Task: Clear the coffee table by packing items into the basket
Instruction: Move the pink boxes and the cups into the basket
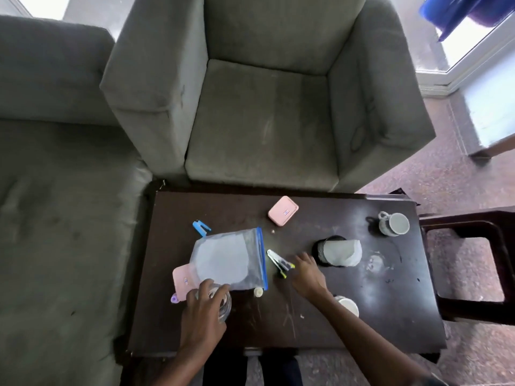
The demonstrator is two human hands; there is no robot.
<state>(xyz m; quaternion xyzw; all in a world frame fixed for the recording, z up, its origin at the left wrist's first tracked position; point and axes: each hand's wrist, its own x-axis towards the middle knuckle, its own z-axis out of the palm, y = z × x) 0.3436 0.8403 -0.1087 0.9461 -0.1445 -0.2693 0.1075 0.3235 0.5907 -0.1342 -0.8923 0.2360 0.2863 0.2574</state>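
On the dark coffee table (390,316), my left hand (204,305) curls over a clear glass jar (226,306) at the front left. My right hand (306,273) reaches to a yellow-and-white clip tool (278,263), its fingertips touching the tool's end. Between them lies a zip bag (231,260) with a blue seal. It partly covers a pink case (181,282). A black mesh basket (330,253) lies tipped on its side with a grey cloth in it. A second pink case (283,210), a blue clip (200,227) and a grey mug (394,223) sit farther back.
A white cup (348,305) shows just behind my right forearm. A small white cap (258,292) and a purple piece (174,298) lie near the bag. A grey armchair (264,112) stands behind the table, a sofa (55,218) at left, a wooden stool (473,268) at right.
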